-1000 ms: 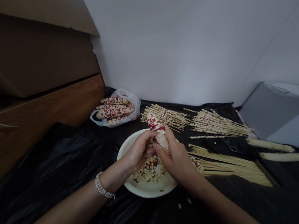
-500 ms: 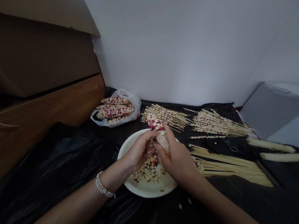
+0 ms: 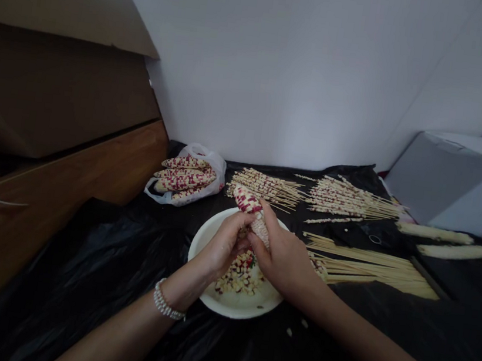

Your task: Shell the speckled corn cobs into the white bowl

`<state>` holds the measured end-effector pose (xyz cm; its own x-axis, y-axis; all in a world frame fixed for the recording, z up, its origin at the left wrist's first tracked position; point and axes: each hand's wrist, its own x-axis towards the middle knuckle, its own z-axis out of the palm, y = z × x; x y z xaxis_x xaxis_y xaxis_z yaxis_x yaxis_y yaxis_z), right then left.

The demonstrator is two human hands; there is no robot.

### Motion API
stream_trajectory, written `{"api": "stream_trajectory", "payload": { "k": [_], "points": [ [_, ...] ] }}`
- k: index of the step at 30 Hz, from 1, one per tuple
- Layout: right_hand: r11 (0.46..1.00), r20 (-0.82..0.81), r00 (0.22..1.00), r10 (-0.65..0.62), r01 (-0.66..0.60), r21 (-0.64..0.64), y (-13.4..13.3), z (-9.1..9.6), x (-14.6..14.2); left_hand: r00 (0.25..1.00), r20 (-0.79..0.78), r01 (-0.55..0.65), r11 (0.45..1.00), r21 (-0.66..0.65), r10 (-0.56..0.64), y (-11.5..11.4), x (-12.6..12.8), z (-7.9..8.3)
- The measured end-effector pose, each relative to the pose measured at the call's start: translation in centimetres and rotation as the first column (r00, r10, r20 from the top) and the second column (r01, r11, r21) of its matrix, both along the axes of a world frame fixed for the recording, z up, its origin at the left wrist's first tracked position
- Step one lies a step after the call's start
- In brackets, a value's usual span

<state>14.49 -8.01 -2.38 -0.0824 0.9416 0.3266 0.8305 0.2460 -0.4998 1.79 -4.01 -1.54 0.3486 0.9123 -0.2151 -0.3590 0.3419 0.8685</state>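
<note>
Both hands are closed around one corn cob [image 3: 247, 200] held above a white bowl [image 3: 203, 236]. Red and cream kernels cover its far end, while the part between my hands is stripped bare. My left hand [image 3: 226, 244] grips the cob from the left, its fingertips against the kernels and partly hidden. From the right, my right hand [image 3: 282, 254] wraps the bare part, thumb laid across it. Loose corn kernels [image 3: 239, 278] lie in the bowl below, with a small red and green bit among them.
Behind the bowl, a plastic bag [image 3: 219, 172] holds several corn cobs [image 3: 183, 180]. Skewers threaded with kernels [image 3: 336, 196] lie at the back, and plain wooden skewers [image 3: 375, 269] at the right. Two stripped cobs [image 3: 454, 251] rest farther right. Black plastic sheeting [image 3: 122, 271] covers the surface; cardboard [image 3: 57, 91] stands left.
The cob's far end has tipped slightly to the left and down. Both hands keep their hold over the bowl, and the view has shifted a little.
</note>
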Motion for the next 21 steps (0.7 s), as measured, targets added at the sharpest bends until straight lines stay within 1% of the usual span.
{"api": "stream_trajectory", "payload": {
  "k": [3, 7, 10, 13, 15, 18, 21],
  "points": [
    [0.999, 0.007, 1.0, -0.013, 0.013, -0.029, 0.0, -0.1, -0.1, 0.999, -0.043, 0.015, 1.0, 0.023, -0.014, 0.1, 0.0, -0.2],
    [0.999, -0.075, 0.997, 0.01, -0.012, -0.029, 0.1, 0.0, 0.1, 0.999, 0.003, 0.041, 0.998, 0.057, -0.042, 0.3, -0.1, -0.2],
    [0.998, -0.181, 0.982, 0.058, -0.054, 0.025, 0.4, 0.2, 0.4, 0.994, 0.069, 0.086, 0.996, 0.034, -0.088, 0.6, -0.4, -0.2],
    [0.991, -0.234, 0.968, 0.09, -0.063, 0.119, 0.8, 0.1, 0.8, 0.989, 0.087, 0.118, 0.993, 0.014, -0.119, 0.9, -0.7, -0.3],
    [0.987, -0.23, 0.97, 0.082, -0.046, 0.156, 1.1, -0.1, 1.1, 0.995, 0.053, 0.081, 0.996, 0.048, -0.084, 0.9, -0.8, -0.4],
    [0.982, -0.204, 0.978, 0.053, -0.013, 0.191, 1.3, -0.6, 1.4, 1.0, -0.012, -0.008, 0.991, 0.135, 0.01, 0.7, -0.6, -0.4],
    [0.979, -0.153, 0.988, 0.03, 0.002, 0.204, 1.2, -0.9, 1.4, 0.997, -0.046, -0.048, 0.982, 0.18, 0.057, 0.3, -0.3, -0.2]
  ]
}}
